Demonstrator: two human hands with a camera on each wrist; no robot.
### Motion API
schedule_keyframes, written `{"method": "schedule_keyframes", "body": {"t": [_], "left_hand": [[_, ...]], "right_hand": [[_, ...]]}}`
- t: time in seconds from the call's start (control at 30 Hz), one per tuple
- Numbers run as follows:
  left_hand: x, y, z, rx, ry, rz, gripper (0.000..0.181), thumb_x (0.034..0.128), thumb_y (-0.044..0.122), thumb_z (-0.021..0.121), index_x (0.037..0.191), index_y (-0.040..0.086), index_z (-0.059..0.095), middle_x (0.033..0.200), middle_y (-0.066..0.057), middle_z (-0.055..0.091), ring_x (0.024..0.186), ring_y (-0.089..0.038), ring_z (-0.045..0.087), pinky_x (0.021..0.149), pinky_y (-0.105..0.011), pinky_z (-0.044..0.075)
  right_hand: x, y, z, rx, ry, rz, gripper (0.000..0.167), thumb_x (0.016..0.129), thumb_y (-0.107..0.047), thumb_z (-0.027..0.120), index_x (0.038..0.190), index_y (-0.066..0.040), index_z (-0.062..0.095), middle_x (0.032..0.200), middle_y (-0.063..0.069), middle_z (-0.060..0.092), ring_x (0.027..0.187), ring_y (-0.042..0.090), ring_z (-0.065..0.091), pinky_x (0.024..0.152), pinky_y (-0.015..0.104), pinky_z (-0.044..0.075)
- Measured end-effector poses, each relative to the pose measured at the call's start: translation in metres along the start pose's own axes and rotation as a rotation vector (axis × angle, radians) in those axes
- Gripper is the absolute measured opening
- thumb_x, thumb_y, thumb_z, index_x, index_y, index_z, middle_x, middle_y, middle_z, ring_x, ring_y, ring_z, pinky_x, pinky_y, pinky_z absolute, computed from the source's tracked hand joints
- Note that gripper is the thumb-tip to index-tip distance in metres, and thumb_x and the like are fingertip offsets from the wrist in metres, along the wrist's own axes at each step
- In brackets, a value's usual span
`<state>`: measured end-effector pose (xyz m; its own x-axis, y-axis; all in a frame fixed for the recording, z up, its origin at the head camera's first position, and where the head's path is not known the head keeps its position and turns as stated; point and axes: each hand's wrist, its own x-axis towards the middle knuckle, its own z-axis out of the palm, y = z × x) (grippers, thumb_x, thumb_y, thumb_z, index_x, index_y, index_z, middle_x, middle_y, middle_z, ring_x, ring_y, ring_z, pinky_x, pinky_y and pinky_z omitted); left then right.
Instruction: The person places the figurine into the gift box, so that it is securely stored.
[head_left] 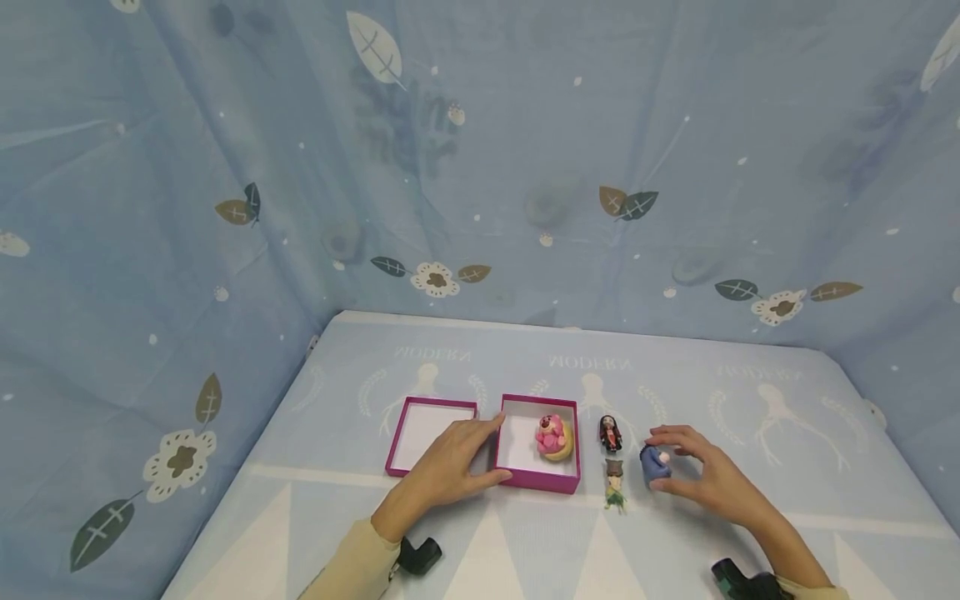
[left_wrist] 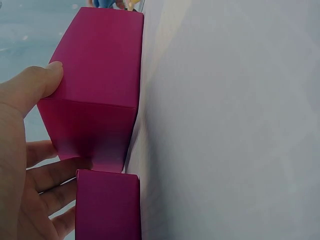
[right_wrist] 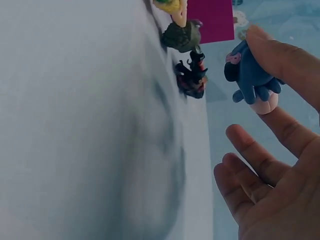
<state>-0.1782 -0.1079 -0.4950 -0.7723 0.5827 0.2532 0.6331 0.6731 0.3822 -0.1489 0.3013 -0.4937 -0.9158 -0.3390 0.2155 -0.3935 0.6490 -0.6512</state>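
1. Nearest, on the near side of the box [head_left: 538,482]: see the left camera [head_left: 420,557] and the right camera [head_left: 738,579], strapped at the wrists over the pale desk [head_left: 570,554].

2. Just right of the box: find the green figure [head_left: 614,485], with a brown cap at the end away from the viewer.

3. Farther right of the box: holding the blue toy [head_left: 654,463] in the right hand [head_left: 701,471], clamped between thumb and forefinger, with the other fingers spread apart. Looks raised off the desk in the right wrist view.

4. At the left of the box: bracing it with the left hand [head_left: 450,462], thumb on the near wall, fingers along the left wall, clamped across that side.

5. Inside the box, toward its right wall: see the pink toy [head_left: 551,437] on its yellow base.

6. Left of the box, partly behind the left hand: see the lid [head_left: 397,437], white inside.

7. Right of the box, beyond the green figure: find the dark figure [head_left: 611,434].

8. Judging from both grips: probably at the step of bringing the blue toy to the braced box. Would call next for passing above both figures, clearing the right wall, and lowering beside the pink toy.

9. Farthest, behind the box: see leaf-printed cloth [head_left: 480,158].
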Motion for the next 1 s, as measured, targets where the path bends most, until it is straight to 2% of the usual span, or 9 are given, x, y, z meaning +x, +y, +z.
{"method": "schedule_keyframes", "body": {"t": [0.23, 0.33, 0.47, 0.67, 0.87, 1.0], "left_hand": [[0.0, 0.0, 0.0, -0.004, 0.007, 0.0, 0.083, 0.0858, 0.057, 0.067, 0.149, 0.009, 0.042, 0.137, -0.007, 0.06, 0.127, -0.022, 0.054, 0.11, -0.042, 0.042], [0.0, 0.0, 0.0, -0.004, -0.001, -0.006, 0.083, 0.0861, 0.058, 0.066, 0.149, 0.01, 0.041, 0.137, -0.006, 0.059, 0.128, -0.022, 0.054, 0.11, -0.042, 0.041], [0.0, 0.0, -0.002, 0.006, 0.007, -0.005, 0.082, 0.0863, 0.059, 0.065, 0.149, 0.011, 0.042, 0.137, -0.006, 0.06, 0.127, -0.022, 0.054, 0.11, -0.042, 0.042], [-0.002, -0.001, -0.002, -0.001, 0.012, -0.003, 0.082, 0.0867, 0.059, 0.064, 0.149, 0.01, 0.042, 0.137, -0.006, 0.06, 0.126, -0.022, 0.055, 0.109, -0.043, 0.043], [-0.002, -0.001, -0.001, 0.009, 0.002, 0.004, 0.082, 0.0874, 0.06, 0.062, 0.149, 0.011, 0.041, 0.138, -0.006, 0.059, 0.127, -0.021, 0.055, 0.109, -0.042, 0.042], [-0.001, 0.0, 0.0, 0.001, -0.015, -0.013, 0.082, 0.0869, 0.06, 0.063, 0.15, 0.013, 0.04, 0.139, -0.005, 0.058, 0.128, -0.021, 0.053, 0.111, -0.041, 0.041]], "right_hand": [[0.015, -0.01, -0.002, -0.029, -0.017, 0.003, 0.058, 0.072, -0.03, 0.087, 0.124, -0.015, 0.065, 0.131, 0.001, 0.057, 0.116, -0.012, 0.042, 0.09, 0.032, 0.054], [0.022, -0.017, -0.001, -0.022, -0.043, 0.015, 0.058, 0.072, -0.03, 0.087, 0.124, -0.016, 0.065, 0.133, 0.0, 0.057, 0.117, -0.008, 0.044, 0.092, 0.036, 0.053], [0.032, -0.028, 0.004, 0.03, -0.086, 0.004, 0.058, 0.073, -0.032, 0.086, 0.125, -0.017, 0.065, 0.135, 0.001, 0.056, 0.119, -0.001, 0.047, 0.095, 0.044, 0.053], [0.042, -0.039, 0.012, 0.136, -0.144, -0.018, 0.056, 0.075, -0.036, 0.084, 0.125, -0.021, 0.064, 0.138, 0.001, 0.054, 0.124, 0.001, 0.047, 0.1, 0.045, 0.051], [0.046, -0.046, 0.018, 0.178, -0.167, -0.043, 0.056, 0.075, -0.027, 0.085, 0.126, -0.018, 0.063, 0.139, 0.0, 0.055, 0.121, 0.004, 0.052, 0.099, 0.043, 0.051], [0.048, -0.046, 0.023, 0.173, -0.178, -0.047, 0.057, 0.075, -0.021, 0.085, 0.127, -0.018, 0.063, 0.138, 0.0, 0.055, 0.116, 0.012, 0.057, 0.098, 0.04, 0.051]]}}
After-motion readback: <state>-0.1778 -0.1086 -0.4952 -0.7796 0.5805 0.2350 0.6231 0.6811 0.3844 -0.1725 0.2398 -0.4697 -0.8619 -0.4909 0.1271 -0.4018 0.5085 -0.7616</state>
